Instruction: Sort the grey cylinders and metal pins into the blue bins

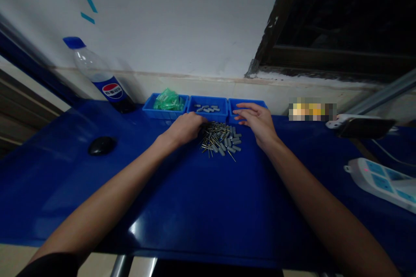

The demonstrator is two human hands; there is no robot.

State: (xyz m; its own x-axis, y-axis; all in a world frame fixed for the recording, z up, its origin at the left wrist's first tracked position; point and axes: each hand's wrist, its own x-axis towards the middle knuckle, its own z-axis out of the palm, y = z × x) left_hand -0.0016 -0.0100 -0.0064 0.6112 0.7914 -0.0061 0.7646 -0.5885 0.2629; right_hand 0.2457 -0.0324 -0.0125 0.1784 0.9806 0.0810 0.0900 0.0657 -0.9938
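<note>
A pile of small grey cylindrical parts with thin metal leads (221, 139) lies on the blue table (195, 199). My left hand (186, 127) rests at the pile's left edge with its fingers curled into the parts; what they grip is hidden. My right hand (256, 120) hovers at the pile's right, fingers stretched out toward the left, holding nothing. Just behind stand three blue trays: the left tray (150, 108) holds green bags (168, 100), the middle tray (208, 114) holds several grey parts, and the right tray (232, 104) is partly covered by my right hand.
A cola bottle (100, 78) stands at the back left by the wall. A black mouse-like object (102, 145) lies on the left. A white power strip (380, 179) and a phone on a stand (360, 125) sit at the right.
</note>
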